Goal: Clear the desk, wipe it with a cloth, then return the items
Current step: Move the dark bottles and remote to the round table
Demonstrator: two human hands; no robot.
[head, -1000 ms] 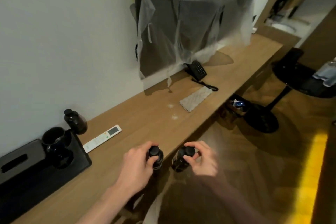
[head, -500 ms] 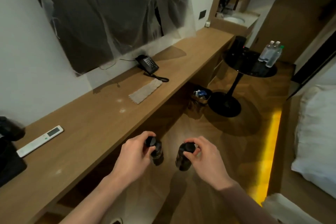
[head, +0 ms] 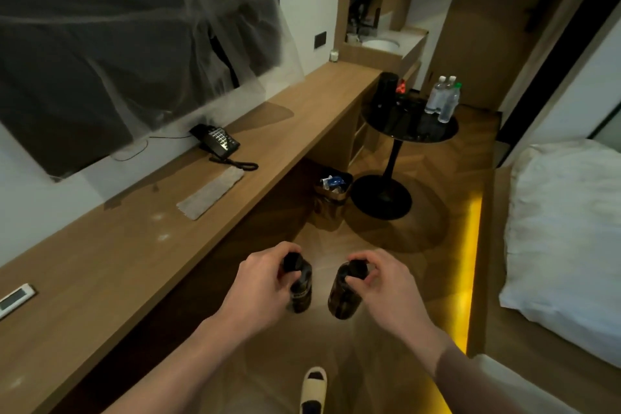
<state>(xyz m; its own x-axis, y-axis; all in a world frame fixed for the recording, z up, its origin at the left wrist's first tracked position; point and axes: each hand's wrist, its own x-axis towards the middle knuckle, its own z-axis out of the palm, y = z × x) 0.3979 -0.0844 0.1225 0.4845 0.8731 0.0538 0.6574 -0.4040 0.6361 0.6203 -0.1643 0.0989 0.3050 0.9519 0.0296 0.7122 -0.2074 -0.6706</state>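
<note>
Dark glass, two small bottles — one (head: 300, 286) was gripped by its cap in the left hand (head: 258, 289), the other (head: 344, 296) likewise in the right hand (head: 386, 289), both held over the floor beside the long wooden bench (head: 100, 279), where a grey folded cloth (head: 211, 192) lay near a black telephone (head: 216, 142).

Both forearms extended forward, side by side, palms down. Left hand (head: 265, 282) fingers curled, pinching cap of dark bottle (head: 300, 289). Right hand (head: 386, 286) same grip on second dark bottle (head: 344, 296). Right forearm sleeved, left bare.
</note>
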